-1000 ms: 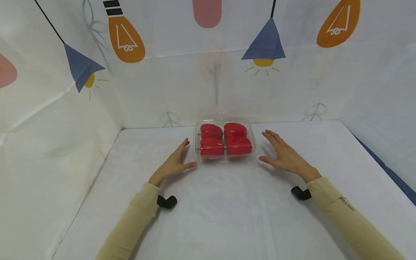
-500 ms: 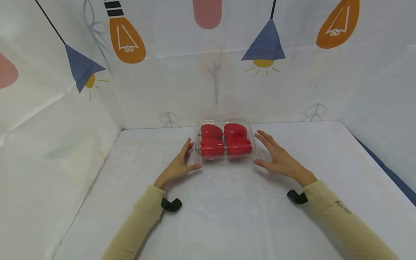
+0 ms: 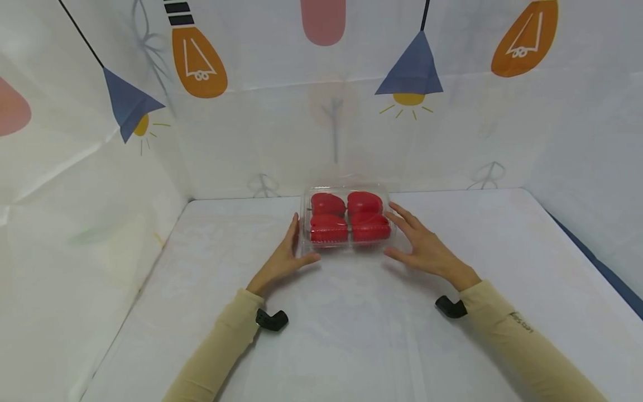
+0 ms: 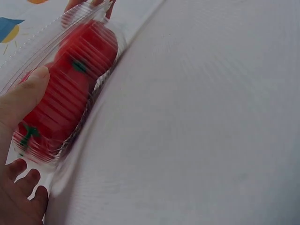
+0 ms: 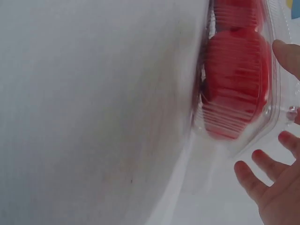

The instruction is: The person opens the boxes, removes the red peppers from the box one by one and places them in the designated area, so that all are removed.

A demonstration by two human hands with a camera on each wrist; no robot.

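A clear plastic clamshell box (image 3: 346,245) stands at the back middle of the white table, its lid down. Inside show several glossy red, rounded fruits or vegetables (image 3: 370,226) with green stems (image 4: 29,133). My left hand (image 3: 281,259) is at the box's left side, fingers extended along its wall and thumb out in front. In the left wrist view the left thumb (image 4: 35,91) overlaps the box's front. My right hand (image 3: 424,248) is at the right side, its fingertips right at the wall and its fingers spread. The right wrist view shows gaps between several right fingers and the box.
The white table (image 3: 346,329) ends behind the box at a white cloth wall (image 3: 281,134) printed with lamps and bulbs. Similar cloth hangs on the left and right. A black wrist mount (image 3: 271,320) sticks out from the left sleeve, another black mount (image 3: 450,307) from the right.
Both hands have moved inward, the left one to the right and the right one to the left, up to the box's sides. The box has stayed in place.
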